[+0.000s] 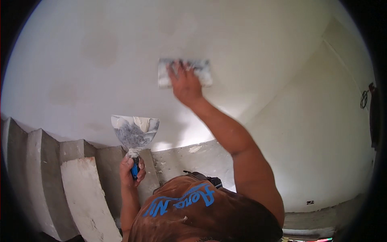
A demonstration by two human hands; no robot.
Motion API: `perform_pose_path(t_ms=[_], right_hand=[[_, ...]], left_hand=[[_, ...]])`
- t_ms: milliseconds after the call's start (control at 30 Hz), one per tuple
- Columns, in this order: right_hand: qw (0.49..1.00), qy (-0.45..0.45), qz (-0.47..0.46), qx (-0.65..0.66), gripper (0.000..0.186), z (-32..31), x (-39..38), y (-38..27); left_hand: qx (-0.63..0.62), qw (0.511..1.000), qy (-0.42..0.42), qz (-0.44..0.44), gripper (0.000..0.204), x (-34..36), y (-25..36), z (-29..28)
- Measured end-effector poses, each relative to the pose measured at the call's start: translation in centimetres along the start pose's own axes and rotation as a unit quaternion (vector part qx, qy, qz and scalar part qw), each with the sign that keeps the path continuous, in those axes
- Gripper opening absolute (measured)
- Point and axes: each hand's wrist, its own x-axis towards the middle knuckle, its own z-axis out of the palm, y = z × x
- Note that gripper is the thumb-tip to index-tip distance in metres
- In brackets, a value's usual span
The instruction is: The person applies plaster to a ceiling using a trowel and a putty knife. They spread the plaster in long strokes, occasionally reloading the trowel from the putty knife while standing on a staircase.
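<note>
My left hand [126, 172] is wrapped round the blue and black handle of a wide putty knife [136, 133], held blade up. White filler is smeared over its flared blade, thickest near the top edge. Farther up, my right hand [187, 85] grips a flat rectangular plastering blade [204, 76] with fingers spread across its back. That blade appears to lie against the pale wall [121, 36]; its face toward the wall is hidden. White filler coats much of its back, and the hand is slightly blurred.
Bare concrete stairs [52, 161] run along the left, with a pale board [86, 197] leaning over them. Another wall [318, 133] meets the first at the right. A dark coil of cable [364, 99] hangs at the far right; a small wall opening [310, 202] sits low.
</note>
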Motion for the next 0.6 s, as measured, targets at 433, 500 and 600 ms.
perform_pose_path(t_ms=[433, 500, 600], right_hand=[[0.102, -0.063, 0.558, 0.821, 0.035, -6.5, -9.9, -5.0], [0.072, -0.089, 0.551, 0.827, 0.035, -6.9, -10.0, -5.3], [0.041, -0.124, 0.516, 0.847, 0.036, -7.2, -10.1, -5.6]], left_hand=[[0.581, 0.762, -0.076, 0.277, 0.028, 3.9, 2.6, 0.0], [0.644, 0.705, -0.098, 0.279, 0.034, 3.9, 2.1, 0.3], [0.706, 0.631, -0.131, 0.291, 0.053, 4.5, 2.2, -0.3]])
